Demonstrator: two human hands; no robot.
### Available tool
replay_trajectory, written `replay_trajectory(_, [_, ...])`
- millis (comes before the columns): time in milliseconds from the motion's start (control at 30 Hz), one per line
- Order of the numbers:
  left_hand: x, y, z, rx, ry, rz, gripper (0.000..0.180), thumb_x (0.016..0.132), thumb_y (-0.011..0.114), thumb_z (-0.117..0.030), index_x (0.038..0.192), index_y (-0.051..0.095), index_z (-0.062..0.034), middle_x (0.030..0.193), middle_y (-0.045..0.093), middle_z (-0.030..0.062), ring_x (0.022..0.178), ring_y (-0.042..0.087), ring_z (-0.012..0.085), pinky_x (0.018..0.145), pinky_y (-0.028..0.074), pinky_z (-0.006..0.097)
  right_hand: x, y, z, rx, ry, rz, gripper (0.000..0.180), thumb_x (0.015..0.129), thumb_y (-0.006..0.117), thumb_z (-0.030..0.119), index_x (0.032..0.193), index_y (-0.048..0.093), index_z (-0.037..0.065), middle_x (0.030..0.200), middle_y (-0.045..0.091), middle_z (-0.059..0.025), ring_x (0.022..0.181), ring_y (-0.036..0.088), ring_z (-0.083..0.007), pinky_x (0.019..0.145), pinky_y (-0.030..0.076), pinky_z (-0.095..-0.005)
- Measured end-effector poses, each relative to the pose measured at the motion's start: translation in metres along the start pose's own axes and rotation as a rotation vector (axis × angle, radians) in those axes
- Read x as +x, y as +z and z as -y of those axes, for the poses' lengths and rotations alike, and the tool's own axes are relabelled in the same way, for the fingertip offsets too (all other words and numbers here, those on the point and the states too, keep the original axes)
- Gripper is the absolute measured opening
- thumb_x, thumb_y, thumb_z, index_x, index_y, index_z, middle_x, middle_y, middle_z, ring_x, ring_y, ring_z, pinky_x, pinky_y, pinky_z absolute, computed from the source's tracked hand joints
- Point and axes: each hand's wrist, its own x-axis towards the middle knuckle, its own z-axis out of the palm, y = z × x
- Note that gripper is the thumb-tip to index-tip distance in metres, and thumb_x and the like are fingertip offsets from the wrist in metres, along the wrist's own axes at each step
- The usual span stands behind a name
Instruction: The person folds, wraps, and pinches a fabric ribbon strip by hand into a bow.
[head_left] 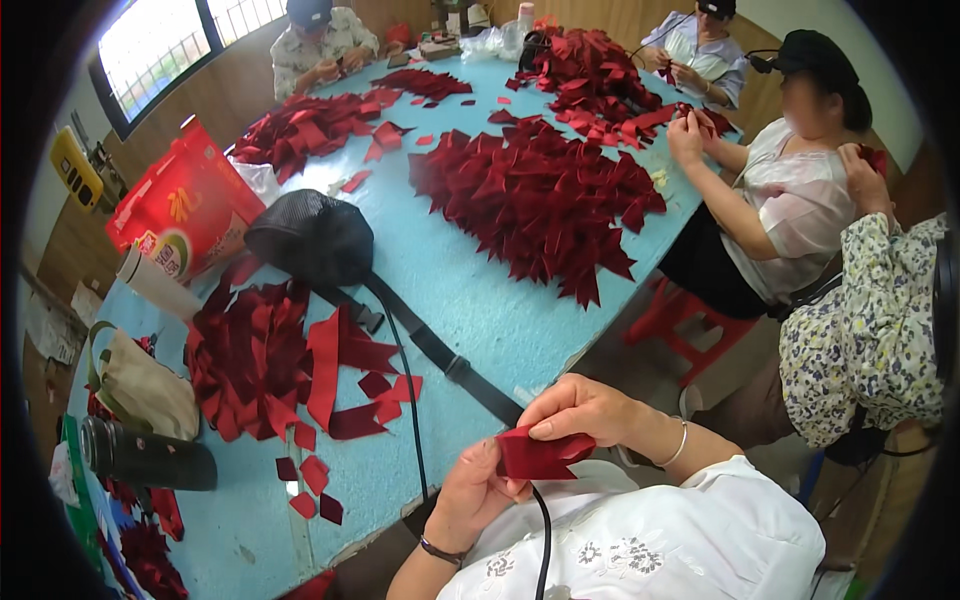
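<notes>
Close to my body, over the near table edge, a dark red ribbon piece with a notched end is stretched between my two hands. My left hand pinches its left end between thumb and fingers. From above and to the right, my right hand grips it, thumb lying on the cloth. To the left on the table lies a heap of cut red ribbon strips, with a few loose strips beside it. Several small red scraps are scattered nearer to me.
A large pile of red bows covers the middle of the blue table. A black mesh pouch with a strap, a red bag and a dark flask stand left. Co-workers sit around; a red stool is at right.
</notes>
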Motion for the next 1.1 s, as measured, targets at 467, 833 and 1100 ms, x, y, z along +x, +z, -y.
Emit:
replay_trajectory(467, [0.003,-0.001,0.001,0.018,0.061,0.027,0.034,0.095,0.051,-0.033,0.108,0.056,-0.0021,0.073,0.058,0.0050,0.060,0.052,0.0120,0.055,0.044,0.028,0.007,0.003,0.017,-0.350,0.080,-0.083,0.030,0.093,0.056,0.025,0.087,0.068,-0.002,0.075,0.062,0.0017,0.069,0.051,-0.0041,0.062,0.042,-0.0222])
replay_trajectory(833, [0.010,0.002,0.005,-0.062,0.092,0.030,0.031,0.096,0.050,-0.031,0.104,0.055,-0.0015,0.072,0.058,0.0053,0.061,0.054,0.0120,0.054,0.045,0.025,-0.006,-0.006,0.012,0.053,0.148,0.069,0.017,0.084,0.063,-0.002,0.100,0.060,-0.008,0.086,0.067,-0.0121,0.076,0.063,-0.0117,0.069,0.053,-0.0255])
replay_trajectory(1100, [0.018,0.013,0.007,0.333,0.119,-0.230,0.027,0.095,0.052,-0.025,0.100,0.060,0.0006,0.079,0.064,0.0100,0.066,0.061,0.0184,0.059,0.050,0.032,-0.001,-0.003,0.010,-0.419,0.057,-0.119,0.019,0.085,0.069,0.016,0.074,0.064,0.002,0.065,0.059,0.0007,0.059,0.050,-0.0036,0.052,0.038,-0.0198])
